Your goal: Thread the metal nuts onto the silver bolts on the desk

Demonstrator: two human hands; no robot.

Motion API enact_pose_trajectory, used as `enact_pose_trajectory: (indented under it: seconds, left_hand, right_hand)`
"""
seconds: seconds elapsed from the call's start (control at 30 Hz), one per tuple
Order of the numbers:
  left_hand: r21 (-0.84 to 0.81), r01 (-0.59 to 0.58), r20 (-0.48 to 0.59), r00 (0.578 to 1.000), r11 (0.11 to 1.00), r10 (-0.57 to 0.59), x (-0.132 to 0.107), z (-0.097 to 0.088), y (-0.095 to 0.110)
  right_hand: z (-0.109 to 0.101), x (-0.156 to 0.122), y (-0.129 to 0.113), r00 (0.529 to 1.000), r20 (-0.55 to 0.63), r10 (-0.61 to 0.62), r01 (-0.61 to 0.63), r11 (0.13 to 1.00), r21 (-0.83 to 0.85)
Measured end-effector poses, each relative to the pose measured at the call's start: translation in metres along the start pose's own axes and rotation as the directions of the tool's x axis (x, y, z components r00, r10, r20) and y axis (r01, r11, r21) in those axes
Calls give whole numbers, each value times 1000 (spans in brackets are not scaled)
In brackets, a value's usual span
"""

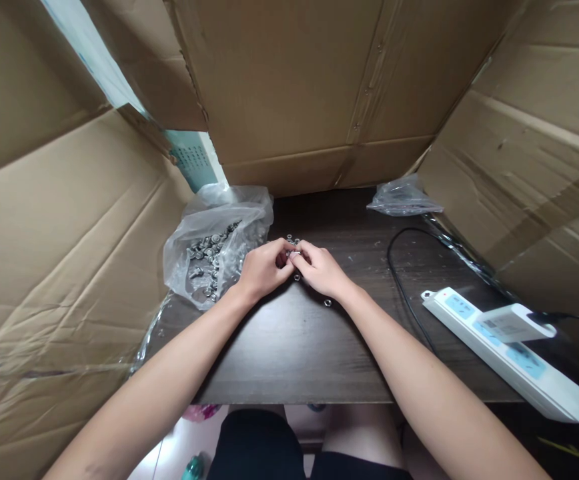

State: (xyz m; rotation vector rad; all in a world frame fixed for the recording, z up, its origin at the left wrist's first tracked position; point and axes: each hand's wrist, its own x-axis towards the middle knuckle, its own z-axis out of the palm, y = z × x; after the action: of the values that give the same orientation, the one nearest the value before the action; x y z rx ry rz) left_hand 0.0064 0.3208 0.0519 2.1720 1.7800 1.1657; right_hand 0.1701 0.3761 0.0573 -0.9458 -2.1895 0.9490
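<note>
My left hand (pixel 265 267) and my right hand (pixel 319 268) meet over the middle of the dark table, fingertips pinched together. A small metallic piece glints between them, too small and covered to name. Just beyond the fingertips lie several small metal nuts (pixel 289 237). One nut (pixel 297 277) sits just below where the hands meet, and another nut (pixel 327 303) lies beside my right wrist. To the left of my left hand, a clear plastic bag (pixel 177 257) stands open with many metal bolts (pixel 212 245) inside.
Cardboard walls (pixel 289 80) enclose the table (pixel 289 360) at the back and both sides. A crumpled clear bag (pixel 403 197) lies at the back right. On the right are a white power strip (pixel 509 360) with a plugged-in adapter (pixel 512 323) and a black cable (pixel 392 257).
</note>
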Motion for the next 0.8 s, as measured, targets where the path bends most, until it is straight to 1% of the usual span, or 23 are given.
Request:
enact_pose_trajectory:
  seconds: [0.13, 0.3, 0.57, 0.8]
  left_hand:
    - [28, -12, -5, 1000, 1000, 12, 0, 1, 1]
    - [24, -14, -12, 1000, 1000, 14, 0, 2, 2]
    - [33, -12, -1, 1000, 999, 12, 0, 1, 4]
    - [40, -5, 5, 1000, 999, 4, 0, 2, 5]
  right_hand:
    - [1, 0, 1, 1000, 2, -27, 27, 1000, -10]
    - [1, 1, 0, 1000, 18, -15, 15, 1000, 20]
    - [0, 0, -2, 1000, -3, 29, -29, 999, 45]
    - [1, 1, -1, 1000, 8, 4, -5, 1000, 22]
